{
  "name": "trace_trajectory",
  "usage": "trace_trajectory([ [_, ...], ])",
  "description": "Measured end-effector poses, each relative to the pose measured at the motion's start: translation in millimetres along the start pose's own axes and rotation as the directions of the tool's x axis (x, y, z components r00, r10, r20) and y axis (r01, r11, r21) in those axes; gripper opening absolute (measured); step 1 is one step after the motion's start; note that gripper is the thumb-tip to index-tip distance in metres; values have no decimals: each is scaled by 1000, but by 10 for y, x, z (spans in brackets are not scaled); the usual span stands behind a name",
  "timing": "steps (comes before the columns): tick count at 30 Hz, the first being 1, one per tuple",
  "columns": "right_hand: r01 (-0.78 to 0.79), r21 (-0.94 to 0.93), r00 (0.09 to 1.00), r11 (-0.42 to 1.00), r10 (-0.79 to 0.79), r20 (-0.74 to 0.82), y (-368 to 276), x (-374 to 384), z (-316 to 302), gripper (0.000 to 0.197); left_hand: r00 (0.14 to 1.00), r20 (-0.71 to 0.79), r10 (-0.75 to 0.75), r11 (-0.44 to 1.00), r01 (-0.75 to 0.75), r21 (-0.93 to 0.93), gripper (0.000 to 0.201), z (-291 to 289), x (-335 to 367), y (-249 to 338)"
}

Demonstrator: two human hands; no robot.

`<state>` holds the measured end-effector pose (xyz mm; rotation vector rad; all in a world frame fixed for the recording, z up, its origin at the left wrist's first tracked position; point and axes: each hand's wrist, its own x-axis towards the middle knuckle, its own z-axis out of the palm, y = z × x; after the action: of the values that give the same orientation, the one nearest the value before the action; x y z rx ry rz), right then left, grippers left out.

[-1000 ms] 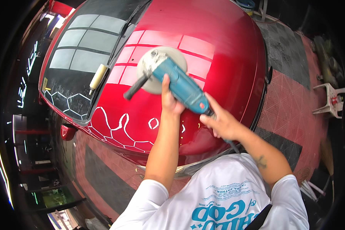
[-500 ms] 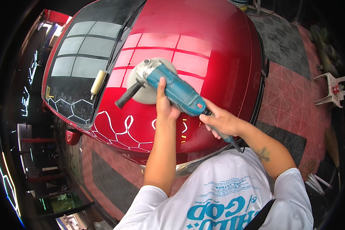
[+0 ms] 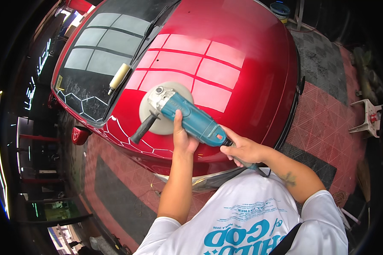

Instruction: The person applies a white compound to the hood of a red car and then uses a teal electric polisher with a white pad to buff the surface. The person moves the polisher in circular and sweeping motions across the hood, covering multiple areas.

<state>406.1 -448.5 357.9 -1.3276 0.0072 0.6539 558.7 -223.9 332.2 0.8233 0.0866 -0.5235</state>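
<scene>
A teal electric car polisher [image 3: 195, 121] with a silver head lies across the glossy red hood [image 3: 264, 55]. Its round pale pad [image 3: 161, 126] is down at the hood surface, partly covered by the head; whether it spins I cannot tell. My left hand [image 3: 184, 138] holds the body from the near side, thumb up along it. Around the rear grip my right hand [image 3: 246, 149] is closed, with the cord end trailing by my shirt. No hand is on the black side handle [image 3: 144, 128], which sticks out to the left.
A cream bottle [image 3: 119, 76] lies at the base of the windshield [image 3: 100, 44], beside the wiper [image 3: 145, 38]. The red side mirror [image 3: 80, 135] juts out at left. Beyond the bumper stand a white plastic stool [image 3: 367, 115] and a blue bucket [image 3: 281, 9] on red and grey floor tiles [image 3: 315, 114].
The polisher has come nearer to me over the hood, both hands moving with it and keeping their hold. The whole view has shifted slightly.
</scene>
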Motion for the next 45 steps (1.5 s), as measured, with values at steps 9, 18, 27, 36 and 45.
trace_trajectory([
  [9,36,-235,987,971,3,163,141,246,294,112,986,-40,161,979,-165,-121,91,-650,-700,17],
  [18,-64,-437,962,897,-61,-265,282,-328,-24,100,989,146,24,994,-9,-107,92,-160,-105,-592],
  [27,-19,-98,746,995,-51,-664,9,-543,-811,76,918,306,-251,962,270,-23,55,1261,1436,-1194],
  [36,-4,25,886,1000,15,-463,188,-698,-688,75,966,129,-224,974,227,-11,46,1073,728,-963],
  [45,-169,-234,958,958,104,-266,244,-781,-155,92,995,65,-75,997,74,13,78,325,-323,-798],
])
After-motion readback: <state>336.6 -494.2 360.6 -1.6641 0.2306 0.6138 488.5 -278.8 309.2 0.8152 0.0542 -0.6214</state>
